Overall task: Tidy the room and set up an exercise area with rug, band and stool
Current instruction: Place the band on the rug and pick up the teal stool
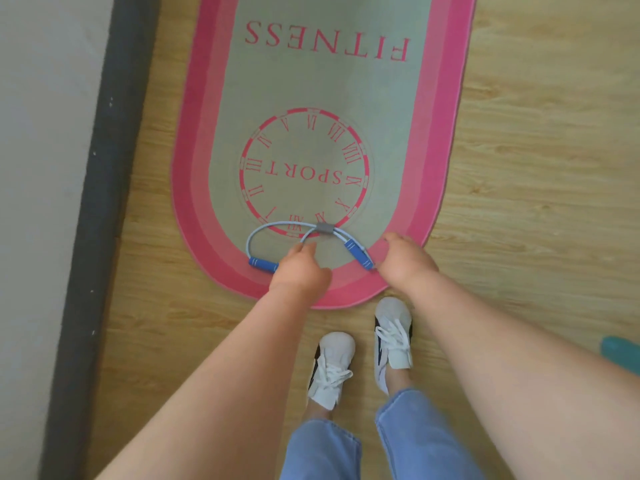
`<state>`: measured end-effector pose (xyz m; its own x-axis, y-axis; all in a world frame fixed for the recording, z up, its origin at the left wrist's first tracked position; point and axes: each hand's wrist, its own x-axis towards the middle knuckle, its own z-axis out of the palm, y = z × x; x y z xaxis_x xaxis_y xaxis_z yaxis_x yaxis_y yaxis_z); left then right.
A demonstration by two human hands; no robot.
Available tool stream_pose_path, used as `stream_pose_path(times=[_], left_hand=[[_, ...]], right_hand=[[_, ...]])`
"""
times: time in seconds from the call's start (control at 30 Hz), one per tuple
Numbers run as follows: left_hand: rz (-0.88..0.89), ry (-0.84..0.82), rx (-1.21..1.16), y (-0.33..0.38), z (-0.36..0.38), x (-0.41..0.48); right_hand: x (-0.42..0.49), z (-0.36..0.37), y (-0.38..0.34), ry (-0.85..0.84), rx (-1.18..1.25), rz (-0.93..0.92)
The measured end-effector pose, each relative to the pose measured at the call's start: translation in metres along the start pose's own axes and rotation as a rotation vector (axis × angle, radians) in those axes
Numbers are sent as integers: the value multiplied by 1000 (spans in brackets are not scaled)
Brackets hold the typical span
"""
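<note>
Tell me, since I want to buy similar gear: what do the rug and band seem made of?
Rug: matte, short-pile fabric, judging by its fuzzy printed surface. Band: smooth light-blue tube, probably rubber; blue grips look like foam, though blurred.

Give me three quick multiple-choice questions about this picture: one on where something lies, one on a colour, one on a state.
1. Where does the band lie?
A. on a stool
B. on the near end of the rug
C. hung on a hook

2. What colour is the rug's border?
A. pink
B. green
C. black

3. How is the rug?
A. rolled up
B. folded in half
C. spread flat

Answers:
1 B: its loops rest over the rim of the clock print, by the rug's rounded end.
2 A: pink stripes ring the grey middle.
3 C: the words FITNESS and SPORT show whole, with no fold or roll.
</note>
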<state>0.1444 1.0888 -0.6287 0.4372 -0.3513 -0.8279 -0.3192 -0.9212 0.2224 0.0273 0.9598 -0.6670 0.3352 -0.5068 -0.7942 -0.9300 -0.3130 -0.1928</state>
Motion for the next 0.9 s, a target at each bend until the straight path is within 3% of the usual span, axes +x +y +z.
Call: stream_pose_path(times=[0.17,0.43,0.73,0.9], left_hand=[[74,-14,136,28,-16,-18],[284,-40,317,145,2,-75],[449,-138,506,287,121,-141],[472,-162,538,348,202,-169]], right_hand=[[-28,-33,12,34,108,36],[-99,-86,130,167,318,231],[-172,-83,308,97,505,469],[-184,-74,398,96,586,478]])
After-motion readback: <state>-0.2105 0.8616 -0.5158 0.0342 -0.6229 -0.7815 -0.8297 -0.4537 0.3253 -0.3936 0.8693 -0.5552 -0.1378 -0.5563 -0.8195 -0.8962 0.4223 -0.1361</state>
